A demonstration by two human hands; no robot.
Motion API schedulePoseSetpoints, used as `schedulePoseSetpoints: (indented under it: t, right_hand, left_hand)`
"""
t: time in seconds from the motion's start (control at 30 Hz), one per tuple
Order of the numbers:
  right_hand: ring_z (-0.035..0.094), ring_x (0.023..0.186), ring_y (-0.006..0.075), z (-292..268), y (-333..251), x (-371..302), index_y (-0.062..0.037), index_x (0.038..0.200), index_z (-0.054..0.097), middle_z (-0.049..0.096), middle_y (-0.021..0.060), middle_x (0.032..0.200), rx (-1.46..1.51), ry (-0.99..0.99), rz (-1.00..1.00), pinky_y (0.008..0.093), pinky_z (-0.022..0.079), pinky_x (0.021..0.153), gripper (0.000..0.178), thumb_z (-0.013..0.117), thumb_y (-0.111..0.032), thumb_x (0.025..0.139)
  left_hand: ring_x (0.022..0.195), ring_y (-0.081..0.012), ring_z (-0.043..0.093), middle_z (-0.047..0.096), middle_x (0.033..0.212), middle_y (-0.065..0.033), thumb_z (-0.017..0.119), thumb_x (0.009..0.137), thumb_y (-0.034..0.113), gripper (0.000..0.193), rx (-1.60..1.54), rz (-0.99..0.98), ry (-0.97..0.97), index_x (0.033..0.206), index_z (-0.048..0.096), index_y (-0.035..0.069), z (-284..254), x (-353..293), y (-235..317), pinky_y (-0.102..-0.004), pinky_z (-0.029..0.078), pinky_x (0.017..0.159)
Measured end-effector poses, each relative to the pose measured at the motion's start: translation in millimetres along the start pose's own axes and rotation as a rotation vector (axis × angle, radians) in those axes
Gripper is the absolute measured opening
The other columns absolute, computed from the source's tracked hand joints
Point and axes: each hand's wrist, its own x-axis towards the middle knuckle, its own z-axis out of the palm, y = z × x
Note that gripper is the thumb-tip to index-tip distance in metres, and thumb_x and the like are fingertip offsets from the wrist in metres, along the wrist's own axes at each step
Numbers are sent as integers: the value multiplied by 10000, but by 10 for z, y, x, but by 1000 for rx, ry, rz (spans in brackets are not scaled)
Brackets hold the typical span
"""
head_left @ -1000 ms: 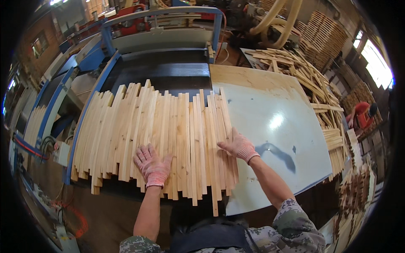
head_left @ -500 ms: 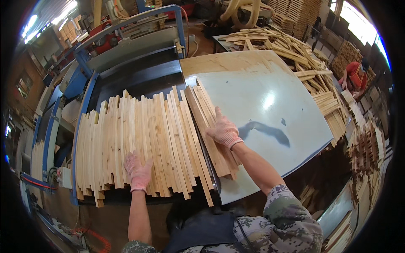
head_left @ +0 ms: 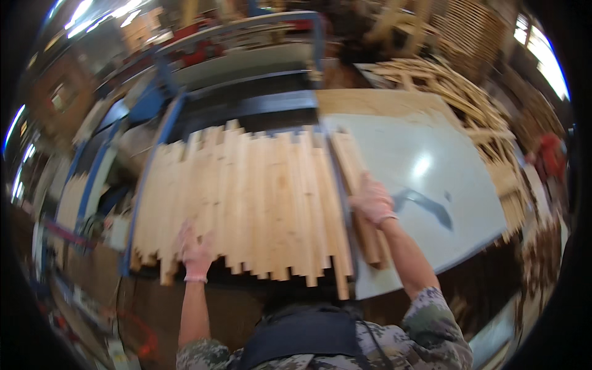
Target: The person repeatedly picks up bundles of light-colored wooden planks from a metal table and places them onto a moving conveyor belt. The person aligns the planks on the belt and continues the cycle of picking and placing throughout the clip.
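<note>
A wide row of pale wooden strips (head_left: pixel 246 203) lies side by side on the dark bed of a blue-framed machine, their ends uneven. My left hand (head_left: pixel 196 251), in a pinkish work glove, rests with fingers spread on the near ends, left of the row's middle. On the pale sheet-topped table to the right, a few more wooden strips (head_left: pixel 350 161) lie together along its left edge. My gloved right hand (head_left: pixel 374 200) is closed over their right side, thumb across the top; blur softens its fingertips.
The pale table (head_left: pixel 444 179) carries a dark smear. Behind it is a loose heap of wooden strips (head_left: pixel 444 86). A blue frame (head_left: pixel 240 28) spans the machine's far side. At far right, a person in red (head_left: pixel 550 161) is beside stacked wood.
The view has shifted, so the scene sits farther right and is blurred. My right hand has moved from the top of the small bundle toward its right side. My left hand stays on the row.
</note>
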Motion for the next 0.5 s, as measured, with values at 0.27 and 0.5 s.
schedulePoseSetpoints:
  t: [0.27, 0.5]
  right_hand:
    - [635, 1297, 465, 527, 194, 206, -107, 1711, 305, 611, 300, 1458, -343, 324, -24, 511, 521, 1119, 996, 746, -346, 851]
    - [686, 1140, 381, 611, -537, -418, -40, 1649, 424, 680, 251, 1316, -12, 117, -140, 484, 559, 1004, 822, 748, -315, 945]
  left_hand:
    - [1637, -394, 269, 339, 1749, -222, 708, 934, 564, 1011, 610, -573, 67, 1702, 296, 51, -1547, 994, -1774, -497, 140, 1357]
    - [1643, -374, 266, 359, 1741, -195, 706, 942, 562, 1042, 657, -624, 22, 1725, 232, 64, -2005, 1166, -2332, -464, 129, 1363]
